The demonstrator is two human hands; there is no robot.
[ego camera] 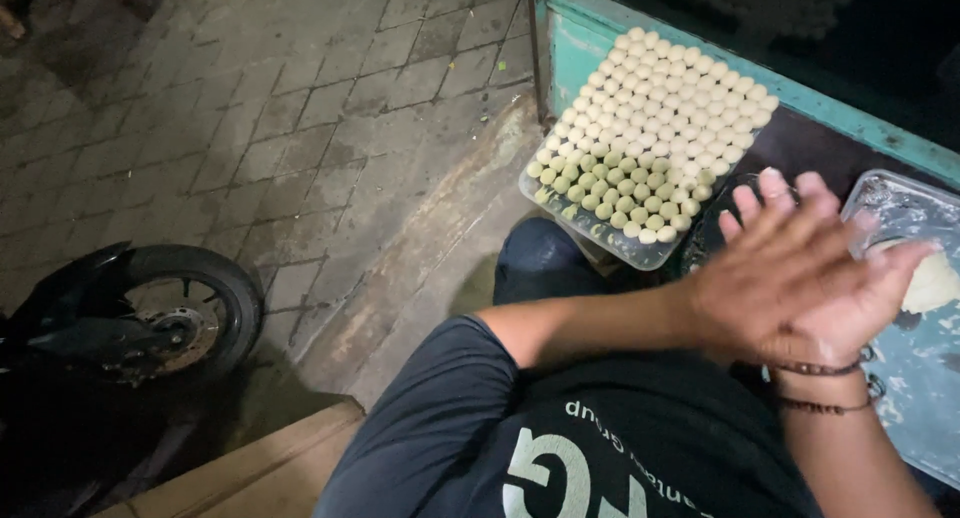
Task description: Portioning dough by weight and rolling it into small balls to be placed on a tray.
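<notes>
My left hand lies flat across my right hand, palm pressed to palm, fingers straight and spread toward one o'clock. Whatever sits between the palms is hidden, so I cannot tell whether a piece of dough is in there; neither hand is curled round anything I can see. Two thin beaded bracelets ring my right wrist at five o'clock from the hands.

By the look of it this is the rolling step: palms together, shaping one small ball.

At three o'clock, just beside my right fingertips, a pale dough lump lies in a floured metal tray on the dark worktop. At eleven o'clock from my hands, near but apart, stands a clear plastic tray packed with rows of small dough balls, cream at the far end, greenish at the near corner. It looks full or close to it. Behind it runs the teal edge of the stall.

Next, I judge, calls for parting the palms gently so nothing drops, and finding a free spot among the rows without knocking neighbours.

Far off at nine o'clock, a motorbike wheel stands on the brick paving.
</notes>
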